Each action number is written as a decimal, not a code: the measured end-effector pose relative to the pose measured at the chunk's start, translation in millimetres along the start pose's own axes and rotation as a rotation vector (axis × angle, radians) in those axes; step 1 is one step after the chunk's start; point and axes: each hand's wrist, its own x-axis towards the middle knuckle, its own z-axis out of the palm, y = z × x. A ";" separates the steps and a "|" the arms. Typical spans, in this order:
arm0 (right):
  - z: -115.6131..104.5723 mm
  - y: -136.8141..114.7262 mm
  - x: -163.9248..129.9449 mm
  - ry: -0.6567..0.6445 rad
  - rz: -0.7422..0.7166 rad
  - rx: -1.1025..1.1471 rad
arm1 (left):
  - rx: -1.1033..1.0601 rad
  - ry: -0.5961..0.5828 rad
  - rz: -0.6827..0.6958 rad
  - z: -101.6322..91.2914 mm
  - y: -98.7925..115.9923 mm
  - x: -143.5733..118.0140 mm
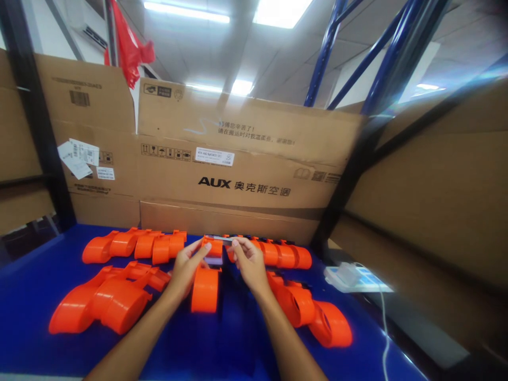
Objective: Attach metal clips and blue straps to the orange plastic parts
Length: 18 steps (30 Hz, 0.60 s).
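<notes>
My left hand (186, 267) is closed around the side of an orange ring-shaped plastic part (215, 247), thumb on its front. My right hand (251, 262) pinches a thin grey strip (227, 241) that lies across the top of this part; its exact kind is too blurred to tell. Just below, a second orange ring-shaped part (205, 291) stands on the blue tabletop (222, 349). Something pale purple (214, 261) shows under the held part.
More orange parts lie in rows on the left (119, 304) and right (331, 323); those at right carry dark pieces on top. A white power strip (355, 278) with a cable sits at the right edge. A cardboard wall (238, 211) and dark posts close off the back.
</notes>
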 end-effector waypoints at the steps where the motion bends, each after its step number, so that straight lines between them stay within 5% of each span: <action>1: -1.7 -0.4 0.5 0.021 -0.017 -0.021 | -0.017 0.021 0.005 -0.3 1.0 0.7; 18: -0.2 6.2 -3.7 -0.092 0.063 0.024 | 0.089 -0.045 0.051 -1.8 0.1 -3.2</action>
